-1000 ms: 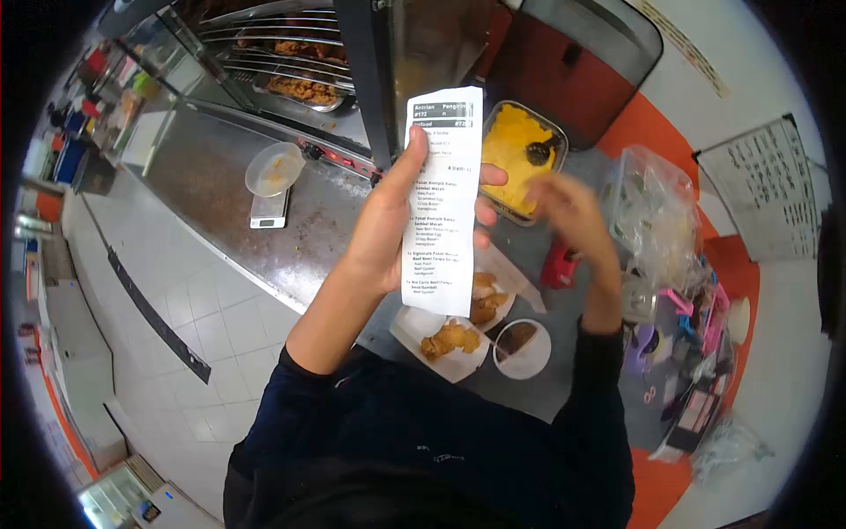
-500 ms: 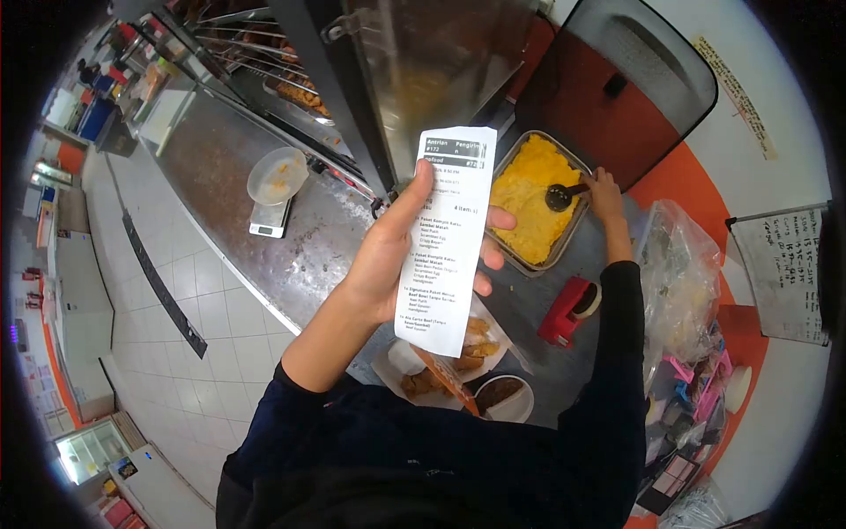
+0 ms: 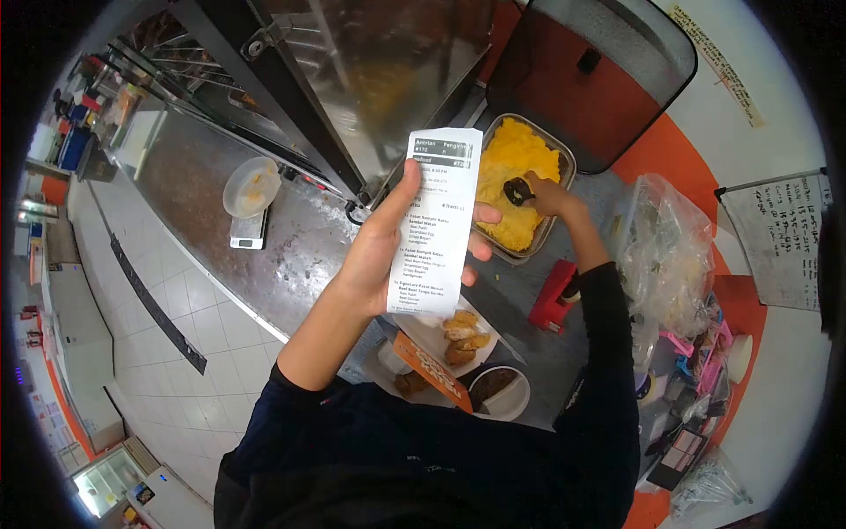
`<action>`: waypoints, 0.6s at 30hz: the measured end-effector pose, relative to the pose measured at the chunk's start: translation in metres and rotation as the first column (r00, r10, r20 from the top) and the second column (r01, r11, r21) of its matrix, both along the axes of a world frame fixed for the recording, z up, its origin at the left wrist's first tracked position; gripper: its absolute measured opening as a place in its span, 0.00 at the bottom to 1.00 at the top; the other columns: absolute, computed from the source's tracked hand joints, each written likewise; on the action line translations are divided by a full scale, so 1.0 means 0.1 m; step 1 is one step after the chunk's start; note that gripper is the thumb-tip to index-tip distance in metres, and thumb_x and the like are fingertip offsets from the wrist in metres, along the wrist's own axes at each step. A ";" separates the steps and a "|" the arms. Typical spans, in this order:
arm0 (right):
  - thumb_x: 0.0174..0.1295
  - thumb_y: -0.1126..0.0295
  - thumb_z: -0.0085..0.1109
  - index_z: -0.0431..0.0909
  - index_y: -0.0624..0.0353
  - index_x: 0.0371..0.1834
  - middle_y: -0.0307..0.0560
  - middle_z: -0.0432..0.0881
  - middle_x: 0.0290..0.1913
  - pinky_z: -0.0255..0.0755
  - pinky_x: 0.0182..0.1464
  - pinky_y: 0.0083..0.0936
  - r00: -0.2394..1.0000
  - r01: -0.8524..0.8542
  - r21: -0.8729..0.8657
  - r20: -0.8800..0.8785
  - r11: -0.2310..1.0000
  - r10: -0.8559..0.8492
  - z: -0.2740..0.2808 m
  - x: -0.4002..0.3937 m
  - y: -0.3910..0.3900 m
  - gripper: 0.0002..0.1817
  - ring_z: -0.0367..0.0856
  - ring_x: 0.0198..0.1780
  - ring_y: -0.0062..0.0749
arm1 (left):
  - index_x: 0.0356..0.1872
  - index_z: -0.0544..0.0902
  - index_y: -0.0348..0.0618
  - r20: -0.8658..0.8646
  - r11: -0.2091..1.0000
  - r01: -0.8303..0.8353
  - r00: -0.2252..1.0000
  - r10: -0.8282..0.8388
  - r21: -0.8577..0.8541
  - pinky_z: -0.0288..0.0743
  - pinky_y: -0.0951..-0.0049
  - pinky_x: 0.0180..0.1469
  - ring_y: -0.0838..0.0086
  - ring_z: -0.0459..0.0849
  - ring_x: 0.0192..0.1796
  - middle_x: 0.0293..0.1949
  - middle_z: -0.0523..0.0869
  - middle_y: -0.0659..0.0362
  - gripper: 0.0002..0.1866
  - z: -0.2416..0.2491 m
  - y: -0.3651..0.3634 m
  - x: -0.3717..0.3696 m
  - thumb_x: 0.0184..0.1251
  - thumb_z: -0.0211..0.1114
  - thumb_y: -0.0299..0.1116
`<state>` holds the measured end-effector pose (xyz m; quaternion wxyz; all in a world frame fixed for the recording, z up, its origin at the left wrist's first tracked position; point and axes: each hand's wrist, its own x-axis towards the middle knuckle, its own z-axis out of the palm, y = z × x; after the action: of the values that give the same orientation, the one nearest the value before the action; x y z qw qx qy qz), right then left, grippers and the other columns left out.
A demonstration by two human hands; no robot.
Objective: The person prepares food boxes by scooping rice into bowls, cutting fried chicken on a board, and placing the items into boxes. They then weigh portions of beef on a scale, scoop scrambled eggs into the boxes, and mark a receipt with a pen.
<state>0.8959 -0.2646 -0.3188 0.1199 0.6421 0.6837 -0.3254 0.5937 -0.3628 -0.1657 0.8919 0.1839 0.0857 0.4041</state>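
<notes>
A long printed receipt (image 3: 432, 238) is held upright in my left hand (image 3: 388, 231), thumb across its front and fingertips showing past its right edge. My right hand (image 3: 548, 196) is closed on a black scoop (image 3: 518, 190), which rests on yellow scrambled egg (image 3: 527, 159) in a metal tray (image 3: 564, 167). Below the receipt are fried pieces (image 3: 463, 337) in an open box with an orange printed flap (image 3: 432, 370). Beside that box stands a white bowl (image 3: 520, 401) with dark brown food inside.
A red tape dispenser (image 3: 553, 295) lies right of the boxes. Plastic bags (image 3: 665, 247) and a whiteboard (image 3: 775, 242) are at the right. A small scale (image 3: 248, 233) with a clear bowl (image 3: 252, 187) sits on the left counter (image 3: 203, 167), near a metal-framed cabinet (image 3: 300, 106).
My right hand has moved left with the scoop, from the tray's right edge toward its middle. The receipt sits slightly further left, and the view has shifted.
</notes>
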 end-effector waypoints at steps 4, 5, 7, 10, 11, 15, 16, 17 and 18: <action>0.66 0.58 0.46 0.57 0.62 0.63 0.66 0.77 0.49 0.69 0.52 0.41 0.980 -0.056 -0.018 0.188 0.998 0.058 -0.13 -0.11 0.05 0.27 0.77 0.52 0.53 | 0.63 0.61 0.41 -0.017 1.000 0.002 1.000 -0.002 0.005 0.85 0.69 0.32 0.62 0.86 0.40 0.48 0.78 0.43 0.30 -0.13 0.06 -0.01 0.72 0.36 0.54; 0.66 0.58 0.46 0.57 0.62 0.63 0.66 0.77 0.49 0.69 0.52 0.41 0.980 -0.054 -0.020 0.191 0.998 0.057 -0.15 -0.07 0.06 0.27 0.77 0.52 0.53 | 0.63 0.61 0.41 -0.138 0.999 -0.010 0.990 0.004 -0.040 0.85 0.69 0.33 0.62 0.85 0.43 0.49 0.78 0.43 0.29 -0.19 0.12 -0.02 0.73 0.37 0.53; 0.69 0.55 0.36 0.60 0.61 0.60 0.66 0.77 0.48 0.69 0.50 0.42 0.996 -0.022 0.067 0.089 0.997 0.016 -0.16 0.06 0.06 0.24 0.77 0.51 0.54 | 0.63 0.61 0.41 -0.250 0.996 -0.019 0.968 -0.003 -0.083 0.85 0.69 0.34 0.62 0.84 0.46 0.50 0.77 0.44 0.28 -0.48 0.28 0.00 0.73 0.38 0.52; 0.69 0.55 0.36 0.64 0.59 0.57 0.65 0.78 0.46 0.69 0.48 0.44 0.991 0.104 0.140 0.071 0.985 -0.114 -0.05 0.06 0.06 0.22 0.78 0.48 0.55 | 0.58 0.64 0.40 -0.551 0.910 -0.181 0.832 -0.061 -0.373 0.80 0.69 0.34 0.61 0.80 0.47 0.44 0.76 0.48 0.24 -1.36 0.50 0.08 0.73 0.41 0.50; 0.69 0.55 0.36 0.64 0.59 0.57 0.65 0.78 0.46 0.69 0.48 0.44 0.989 0.110 0.141 0.078 0.984 -0.122 -0.02 0.00 0.04 0.22 0.78 0.48 0.55 | 0.56 0.66 0.40 -0.609 0.886 -0.184 0.783 -0.129 -0.425 0.77 0.68 0.33 0.62 0.80 0.45 0.41 0.75 0.50 0.23 -1.59 0.54 0.12 0.74 0.41 0.49; 0.68 0.57 0.38 0.66 0.57 0.53 0.61 0.81 0.39 0.71 0.42 0.46 0.975 0.147 0.392 0.098 0.908 -0.200 -0.06 -0.35 -0.07 0.19 0.81 0.41 0.52 | 0.57 0.61 0.40 -0.612 0.895 -0.111 0.765 -0.201 -0.432 0.78 0.69 0.35 0.60 0.78 0.45 0.46 0.71 0.47 0.20 -2.10 0.57 0.29 0.75 0.39 0.44; 0.67 0.60 0.39 0.66 0.58 0.55 0.60 0.81 0.36 0.72 0.39 0.45 0.962 0.163 0.460 0.121 0.873 -0.244 -0.04 -0.46 -0.12 0.19 0.82 0.38 0.51 | 0.57 0.61 0.39 -0.567 0.903 -0.060 0.795 -0.215 -0.426 0.77 0.69 0.34 0.60 0.78 0.44 0.46 0.71 0.46 0.20 -2.19 0.56 0.31 0.75 0.39 0.44; 0.66 0.62 0.41 0.65 0.58 0.57 0.59 0.82 0.34 0.74 0.36 0.44 0.947 0.174 0.527 0.141 0.832 -0.288 -0.05 -0.54 -0.13 0.19 0.83 0.35 0.49 | 0.56 0.61 0.38 -0.522 0.910 -0.009 0.822 -0.230 -0.416 0.77 0.69 0.34 0.60 0.78 0.43 0.47 0.71 0.45 0.20 -2.08 0.54 0.33 0.75 0.39 0.44; 0.63 0.67 0.44 0.62 0.59 0.62 0.56 0.82 0.29 0.75 0.30 0.39 0.934 0.023 0.628 0.264 0.778 -0.241 -0.26 -0.57 -0.13 0.23 0.83 0.30 0.46 | 0.56 0.62 0.37 -0.602 0.912 -0.090 0.776 -0.187 -0.400 0.78 0.69 0.34 0.59 0.79 0.42 0.44 0.74 0.45 0.21 -1.98 0.50 0.38 0.75 0.39 0.44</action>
<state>0.8387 -0.2780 -0.3444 -0.0064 0.7379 0.6746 0.0195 0.6321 -0.3129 -0.3642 0.8401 0.1206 0.4555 0.2686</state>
